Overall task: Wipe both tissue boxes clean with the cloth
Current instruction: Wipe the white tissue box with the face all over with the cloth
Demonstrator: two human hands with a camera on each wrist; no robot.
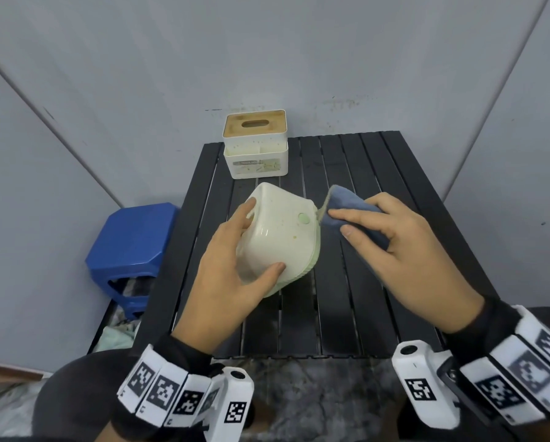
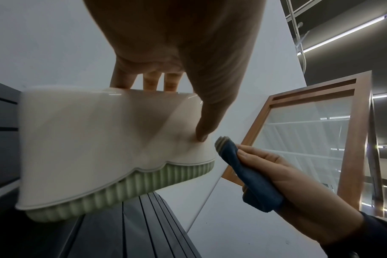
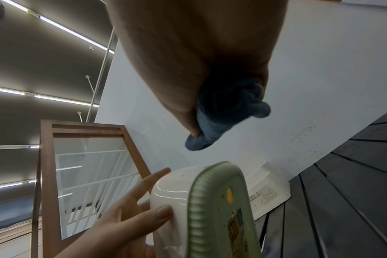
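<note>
A cream tissue box point(image 1: 280, 231) with a ribbed green base point(image 2: 130, 186) is tipped on its side above the black slatted table point(image 1: 347, 314). My left hand point(image 1: 235, 263) grips it, fingers over its far edge and thumb on its near face. My right hand point(image 1: 391, 237) holds a folded blue cloth point(image 1: 347, 205), whose tip touches the box's right end by the green base. A second white tissue box point(image 1: 256, 145) with a wooden slotted lid stands at the table's far left. In the right wrist view the cloth point(image 3: 223, 115) hangs just above the box's green base point(image 3: 212, 209).
A blue plastic stool point(image 1: 130, 250) stands left of the table. Grey walls close in behind and on both sides. Bags and clutter point(image 1: 117, 333) lie on the floor under the stool. The table's right half and near part are bare slats.
</note>
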